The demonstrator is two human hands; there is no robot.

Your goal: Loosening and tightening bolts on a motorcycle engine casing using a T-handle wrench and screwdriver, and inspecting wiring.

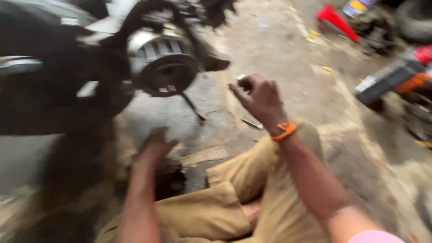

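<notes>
The view is motion-blurred. My right hand [258, 96] hovers above the ground with fingers curled around a small flat metal piece; an orange band circles its wrist. My left hand [155, 146] rests low on the dirty ground below a motorcycle engine [164, 58] with silver cooling fins and a round dark cover. A thin dark rod [193, 107] hangs down from the engine between my two hands. Whether my left hand grips anything is unclear. My knees in tan trousers [252, 189] are bent beneath my arms.
The motorcycle's black body [49, 76] fills the upper left. A metal tool [251, 120] lies on the ground near my right wrist. A red plastic object [335, 20], a tyre [414, 18] and a red-and-black machine part [396, 76] sit at the right.
</notes>
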